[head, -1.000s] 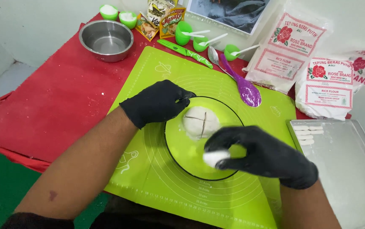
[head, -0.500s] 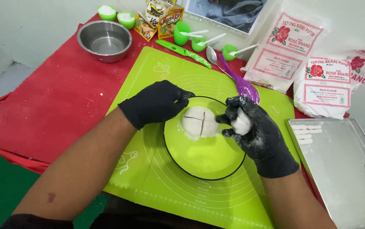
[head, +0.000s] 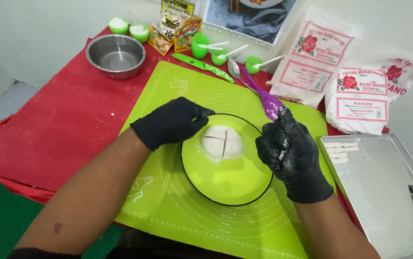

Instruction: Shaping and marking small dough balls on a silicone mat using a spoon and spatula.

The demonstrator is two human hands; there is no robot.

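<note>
Green plate (head: 225, 184) on lime mat (head: 168, 216): holds white dough mound (head: 222, 142), scored in quarters. Left hand (head: 170, 122), black-gloved, loosely curled, rests on plate rim, holding nothing. Right hand (head: 290, 151), gloved, fist closed beside plate; contents cannot be told.

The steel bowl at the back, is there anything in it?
No, the steel bowl on the red cloth shows only its bare shiny bottom.

**Out of sight**

The black-gloved right hand (head: 293, 151) closes over something; only a white sliver shows, and what it is cannot be told. The silver metal tray (head: 384, 201) runs off the right and bottom edges. The photo print (head: 249, 14) is cut by the top edge.
</note>
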